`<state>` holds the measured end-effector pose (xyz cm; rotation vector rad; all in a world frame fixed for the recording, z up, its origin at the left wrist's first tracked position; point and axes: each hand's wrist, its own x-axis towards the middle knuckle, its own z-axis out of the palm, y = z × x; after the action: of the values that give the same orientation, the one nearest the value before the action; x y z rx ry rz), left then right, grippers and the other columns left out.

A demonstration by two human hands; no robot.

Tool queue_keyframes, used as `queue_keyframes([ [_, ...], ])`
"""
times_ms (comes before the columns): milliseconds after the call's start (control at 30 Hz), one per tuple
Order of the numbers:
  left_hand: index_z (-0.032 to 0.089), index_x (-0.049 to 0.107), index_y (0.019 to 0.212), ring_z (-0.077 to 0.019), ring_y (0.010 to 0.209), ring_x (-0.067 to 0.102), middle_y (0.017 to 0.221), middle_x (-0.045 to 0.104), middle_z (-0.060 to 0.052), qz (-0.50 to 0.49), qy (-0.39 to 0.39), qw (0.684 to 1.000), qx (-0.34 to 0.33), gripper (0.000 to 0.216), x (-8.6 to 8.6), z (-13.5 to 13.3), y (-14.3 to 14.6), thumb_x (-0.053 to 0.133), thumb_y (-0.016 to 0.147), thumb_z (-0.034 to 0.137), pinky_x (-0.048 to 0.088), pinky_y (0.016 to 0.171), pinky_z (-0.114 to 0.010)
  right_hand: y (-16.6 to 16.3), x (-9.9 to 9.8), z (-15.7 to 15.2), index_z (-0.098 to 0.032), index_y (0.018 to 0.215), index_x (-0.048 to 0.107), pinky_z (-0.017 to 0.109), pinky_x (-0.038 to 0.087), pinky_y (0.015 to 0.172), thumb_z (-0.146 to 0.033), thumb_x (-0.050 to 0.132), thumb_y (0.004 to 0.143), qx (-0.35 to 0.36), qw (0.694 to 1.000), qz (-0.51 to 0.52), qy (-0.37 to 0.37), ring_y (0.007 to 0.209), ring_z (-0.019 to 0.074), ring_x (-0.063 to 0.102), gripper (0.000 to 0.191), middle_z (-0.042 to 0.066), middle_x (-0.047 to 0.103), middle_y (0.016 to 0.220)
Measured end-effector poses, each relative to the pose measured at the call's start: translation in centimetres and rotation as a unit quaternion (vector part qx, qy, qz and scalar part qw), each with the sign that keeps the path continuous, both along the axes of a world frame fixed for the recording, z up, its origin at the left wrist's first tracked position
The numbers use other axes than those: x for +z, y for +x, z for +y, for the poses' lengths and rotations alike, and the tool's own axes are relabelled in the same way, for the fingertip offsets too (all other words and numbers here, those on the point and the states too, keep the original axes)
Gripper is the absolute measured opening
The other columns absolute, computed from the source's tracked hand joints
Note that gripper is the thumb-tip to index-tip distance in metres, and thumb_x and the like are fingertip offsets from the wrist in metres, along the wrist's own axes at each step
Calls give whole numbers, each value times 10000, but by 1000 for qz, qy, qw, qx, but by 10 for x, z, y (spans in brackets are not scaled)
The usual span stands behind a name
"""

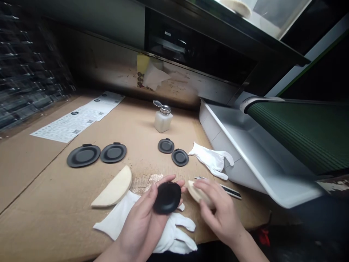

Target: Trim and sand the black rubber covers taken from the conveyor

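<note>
My left hand is closed around the edges of a small black oval piece with a shallow dished face, held palm up. In my right hand, just to the right, is a cream pad that looks like felt, gripped between thumb and fingers and apart from the black piece. A white glove lies under my left hand, partly hidden by it. Beside it rests a larger half-round cream pad. A cutter knife lies partly behind my right hand.
On the cardboard-covered table stands a pump bottle with its lid raised. Black dished pieces lie left and centre. A second white glove touches the grey bin. Printed sheets lie back left, a green conveyor belt right.
</note>
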<state>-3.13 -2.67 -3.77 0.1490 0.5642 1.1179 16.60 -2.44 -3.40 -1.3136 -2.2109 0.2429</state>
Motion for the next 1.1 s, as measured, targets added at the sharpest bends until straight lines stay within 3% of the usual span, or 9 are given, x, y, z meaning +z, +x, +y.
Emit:
queue_keyframes([
  [133, 131, 608, 1044, -264, 1081, 544, 1045, 660, -143, 13, 23, 999, 25, 342, -4, -1, 1, 415, 883, 363, 349, 973, -435, -18, 2, -6, -195, 1138, 494, 277, 489, 786, -138, 374, 861, -38, 992, 82, 89, 943, 159, 571, 308, 75, 607, 1015],
  [300, 152, 609, 1033, -265, 1120, 517, 1049, 649, -114, 13, 22, 999, 30, 348, -4, 1, 4, 413, 878, 394, 325, 1014, -416, -48, 3, -12, -195, 1029, 599, 247, 475, 585, -115, 566, 769, 75, 979, -3, 191, 672, 135, 536, 274, 50, 630, 792],
  [500, 164, 610, 1002, -267, 1118, 506, 1061, 630, -93, 44, 21, 998, 29, 301, -3, 3, 4, 418, 884, 362, 366, 980, -423, -41, 7, 22, -186, 979, 620, 273, 446, 588, -140, 606, 758, 66, 981, -32, 182, 683, 144, 482, 226, 41, 628, 775],
  [767, 139, 612, 979, -289, 1123, 509, 1054, 638, -123, 42, 6, 999, 25, 317, -3, 3, 5, 443, 868, 384, 359, 982, -442, -49, -3, -11, -160, 980, 625, 253, 422, 539, -70, 565, 741, 75, 989, 32, 125, 624, 122, 471, 263, 35, 616, 709],
  [1000, 142, 621, 977, -265, 1026, 574, 1000, 654, -93, 55, 6, 998, 28, 271, 1, 4, 5, 456, 871, 329, 403, 954, -448, -30, 9, 24, -207, 987, 636, 276, 467, 646, -120, 581, 772, 27, 992, 38, 120, 736, 133, 535, 238, 36, 617, 824],
  [1100, 141, 620, 975, -263, 1073, 553, 1044, 653, -113, 40, 6, 999, 35, 284, -1, 5, 5, 439, 877, 338, 385, 976, -436, -19, 13, 23, -209, 1014, 627, 275, 472, 687, -106, 561, 797, 29, 994, 55, 94, 780, 126, 544, 250, 41, 615, 867],
])
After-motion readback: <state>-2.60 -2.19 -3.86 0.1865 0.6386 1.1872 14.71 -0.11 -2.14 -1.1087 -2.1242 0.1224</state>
